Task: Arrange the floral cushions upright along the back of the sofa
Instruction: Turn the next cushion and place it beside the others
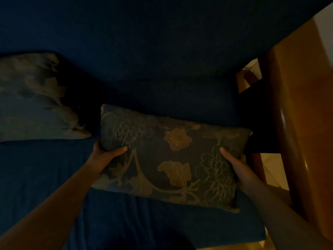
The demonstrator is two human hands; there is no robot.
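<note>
A dark rectangular floral cushion with gold flowers and leaves is held above the blue sofa seat, tilted with its top edge toward the backrest. My left hand grips its left edge, thumb on the front. My right hand grips its right edge, thumb on the front. A second, paler floral cushion leans against the sofa back at the far left, partly cut off by the frame edge.
A polished wooden armrest runs along the sofa's right side, close to my right hand. Bare blue backrest lies between the left cushion and the armrest. Pale floor shows below the armrest. The room is dim.
</note>
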